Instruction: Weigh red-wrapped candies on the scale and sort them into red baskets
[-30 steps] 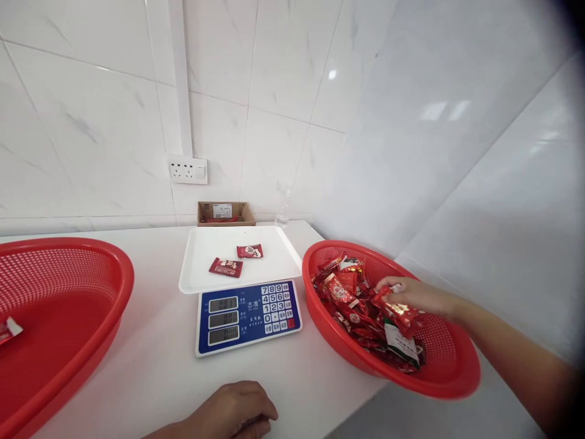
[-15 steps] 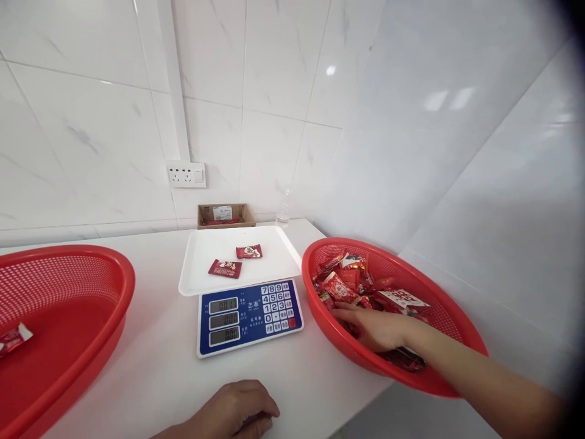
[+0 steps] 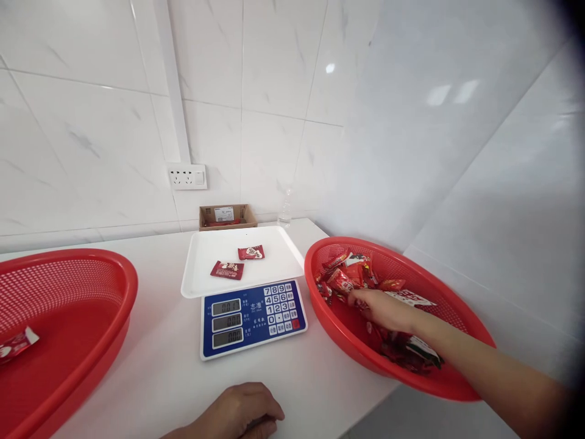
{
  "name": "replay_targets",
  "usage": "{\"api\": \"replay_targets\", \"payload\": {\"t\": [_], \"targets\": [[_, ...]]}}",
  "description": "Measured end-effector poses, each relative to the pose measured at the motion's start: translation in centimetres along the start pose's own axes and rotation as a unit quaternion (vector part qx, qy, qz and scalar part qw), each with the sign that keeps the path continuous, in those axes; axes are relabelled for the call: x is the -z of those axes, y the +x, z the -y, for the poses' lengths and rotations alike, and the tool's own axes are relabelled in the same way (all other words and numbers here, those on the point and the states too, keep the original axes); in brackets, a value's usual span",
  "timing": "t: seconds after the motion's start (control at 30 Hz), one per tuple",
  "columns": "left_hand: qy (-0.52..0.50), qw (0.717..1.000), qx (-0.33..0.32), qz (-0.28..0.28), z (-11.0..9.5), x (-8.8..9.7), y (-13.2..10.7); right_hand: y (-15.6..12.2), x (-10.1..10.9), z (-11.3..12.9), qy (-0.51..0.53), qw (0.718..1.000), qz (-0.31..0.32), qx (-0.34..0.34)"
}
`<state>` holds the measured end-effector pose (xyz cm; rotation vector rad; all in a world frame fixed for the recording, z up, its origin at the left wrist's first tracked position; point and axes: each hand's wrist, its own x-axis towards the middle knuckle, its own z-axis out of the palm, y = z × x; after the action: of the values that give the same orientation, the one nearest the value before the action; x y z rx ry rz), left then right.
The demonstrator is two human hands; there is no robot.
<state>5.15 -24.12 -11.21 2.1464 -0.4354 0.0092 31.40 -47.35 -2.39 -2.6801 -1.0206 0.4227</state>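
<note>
My right hand (image 3: 382,308) reaches into the red basket (image 3: 340,329) on the right, fingers stretched over the red wrapped candies (image 3: 347,280) piled there. Whether it grips one I cannot see. My left hand (image 3: 240,413) rests on the white counter near the front edge, fingers curled under, nothing visible in it. Between the baskets stands a blue-faced scale (image 3: 252,316) with a white tray (image 3: 201,274) on top. Two red candy packets (image 3: 227,269) (image 3: 250,252) lie on the tray.
A second red basket (image 3: 91,317) sits at the left with one candy packet (image 3: 17,344) inside. A small cardboard box (image 3: 226,215) and a clear bottle (image 3: 285,210) stand against the tiled wall. A wall socket (image 3: 187,177) is above them.
My right hand swept from the far side of the right basket down to its near side, then back up toward the candy pile. The candies shifted. My left hand stayed put.
</note>
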Motion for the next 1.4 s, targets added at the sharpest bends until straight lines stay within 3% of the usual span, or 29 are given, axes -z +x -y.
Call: {"api": "replay_targets", "payload": {"t": [0.23, 0.37, 0.87, 1.4], "targets": [[0.004, 1.0, 0.0, 0.004, -0.2, 0.3, 0.1, 0.2, 3.3, -3.9, 0.021, 0.998, -0.058, -0.018], [0.006, 1.0, 0.011, 0.006, -0.3, 0.3, 0.2, 0.5, 3.9, -5.0, 0.022, 0.994, -0.102, -0.021], [0.014, 0.998, 0.053, 0.019, -1.7, 0.8, 0.3, 0.1, 5.0, -3.9, -0.079, 0.979, -0.184, -0.044], [-0.023, 0.998, 0.066, 0.006, -1.9, 0.6, 0.0, -0.7, 4.5, -2.8, -0.114, 0.979, -0.162, -0.046]]}}
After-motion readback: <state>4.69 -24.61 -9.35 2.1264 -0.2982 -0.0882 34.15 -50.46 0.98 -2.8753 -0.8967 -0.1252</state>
